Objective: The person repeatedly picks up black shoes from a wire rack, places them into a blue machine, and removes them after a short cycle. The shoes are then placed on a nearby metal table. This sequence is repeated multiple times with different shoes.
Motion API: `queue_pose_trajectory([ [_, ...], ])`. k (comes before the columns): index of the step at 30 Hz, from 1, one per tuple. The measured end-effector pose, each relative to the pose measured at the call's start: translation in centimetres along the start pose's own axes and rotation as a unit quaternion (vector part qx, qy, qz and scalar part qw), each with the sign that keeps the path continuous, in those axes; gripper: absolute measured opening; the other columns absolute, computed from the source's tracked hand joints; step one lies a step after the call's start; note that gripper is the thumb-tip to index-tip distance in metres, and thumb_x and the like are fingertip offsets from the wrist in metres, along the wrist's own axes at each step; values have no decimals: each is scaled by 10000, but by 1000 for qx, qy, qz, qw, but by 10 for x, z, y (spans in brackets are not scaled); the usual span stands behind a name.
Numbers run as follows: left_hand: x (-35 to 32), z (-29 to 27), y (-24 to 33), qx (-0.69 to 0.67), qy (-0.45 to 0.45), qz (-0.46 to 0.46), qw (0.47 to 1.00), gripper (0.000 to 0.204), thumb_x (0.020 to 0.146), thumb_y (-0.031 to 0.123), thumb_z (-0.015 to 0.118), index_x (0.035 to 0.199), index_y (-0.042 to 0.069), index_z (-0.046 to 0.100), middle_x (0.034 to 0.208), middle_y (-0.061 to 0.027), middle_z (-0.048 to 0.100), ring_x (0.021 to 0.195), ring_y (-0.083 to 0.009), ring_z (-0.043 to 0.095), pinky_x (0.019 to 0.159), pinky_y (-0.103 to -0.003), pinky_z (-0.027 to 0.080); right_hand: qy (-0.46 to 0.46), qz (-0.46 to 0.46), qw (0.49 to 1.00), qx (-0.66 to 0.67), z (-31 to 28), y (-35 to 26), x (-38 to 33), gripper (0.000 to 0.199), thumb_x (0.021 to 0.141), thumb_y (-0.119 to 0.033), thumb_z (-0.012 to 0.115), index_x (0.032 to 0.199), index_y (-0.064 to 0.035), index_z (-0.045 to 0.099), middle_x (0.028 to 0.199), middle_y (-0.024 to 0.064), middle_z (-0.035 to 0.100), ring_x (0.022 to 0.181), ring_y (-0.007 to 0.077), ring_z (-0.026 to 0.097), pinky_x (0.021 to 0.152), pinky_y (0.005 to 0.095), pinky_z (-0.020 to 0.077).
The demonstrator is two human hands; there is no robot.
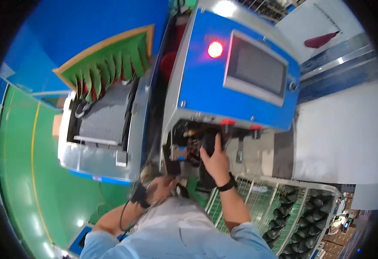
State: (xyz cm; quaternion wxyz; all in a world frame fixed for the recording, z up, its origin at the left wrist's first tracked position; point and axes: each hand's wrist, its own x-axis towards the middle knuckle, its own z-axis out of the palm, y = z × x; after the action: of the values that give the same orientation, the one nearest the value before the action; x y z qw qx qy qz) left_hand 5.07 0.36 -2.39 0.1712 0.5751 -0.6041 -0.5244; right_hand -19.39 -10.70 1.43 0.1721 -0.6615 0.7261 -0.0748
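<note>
Right hand (215, 160) presses a black shoe (209, 142) into the blue machine (206, 82), fingers wrapped round it. Left hand (161, 187), fingers curled, contents unclear. Best keep the shoe square and fingers off the clamps.

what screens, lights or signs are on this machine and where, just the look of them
Grey rectangular screen with pale frame: right on the blue machine front, dark.
Round red lamp: left of the screen, lit.
Two red round knobs: lower edge of the front, above the right hand.

Grey conveyor belt (105, 116) runs under green strip curtain (111, 64); a dark loop lies on it
</note>
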Motion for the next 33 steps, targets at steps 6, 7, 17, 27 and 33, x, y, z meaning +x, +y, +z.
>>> queue_pose_trajectory([
  [6,6,-28,-21,-63,-48,-101,992,456,1040,427,579,1133,8,729,1019,-261,752,985,-431,736,848,-480,574,0,-17,995,-96,6,-1,14,890,1010,-495,604,1653,6,247,1353,547,474,988,599,688,692,563,615],
  [7,8,-29,-24,-36,-23,-89,995,464,1042,435,573,1135,8,730,1018,-260,754,992,-424,738,853,-480,573,-4,-12,995,-95,7,-6,13,887,1019,-497,592,1652,16,242,1328,542,489,972,593,689,680,557,612],
  [17,31,-9,0,-19,-112,-34,993,444,1071,430,597,1187,13,694,992,-151,735,889,-243,685,775,-404,539,152,-74,984,-63,15,-8,-28,978,993,-475,665,1677,10,162,1290,480,514,881,525,678,623,519,593],
  [27,31,23,40,-564,-439,-273,644,744,1034,742,446,1453,144,588,1224,-108,754,1102,-310,728,1005,-482,567,43,-183,982,22,-48,-1,-196,744,883,-383,836,1558,-263,545,1339,310,579,1050,486,704,859,482,617],
  [33,20,43,7,-413,-389,-301,766,484,1005,364,626,1370,47,635,1277,-109,726,1170,-303,697,984,-488,573,-72,230,829,505,-43,32,-158,1017,908,-583,777,1583,71,387,1291,252,682,1120,250,678,974,382,543],
])
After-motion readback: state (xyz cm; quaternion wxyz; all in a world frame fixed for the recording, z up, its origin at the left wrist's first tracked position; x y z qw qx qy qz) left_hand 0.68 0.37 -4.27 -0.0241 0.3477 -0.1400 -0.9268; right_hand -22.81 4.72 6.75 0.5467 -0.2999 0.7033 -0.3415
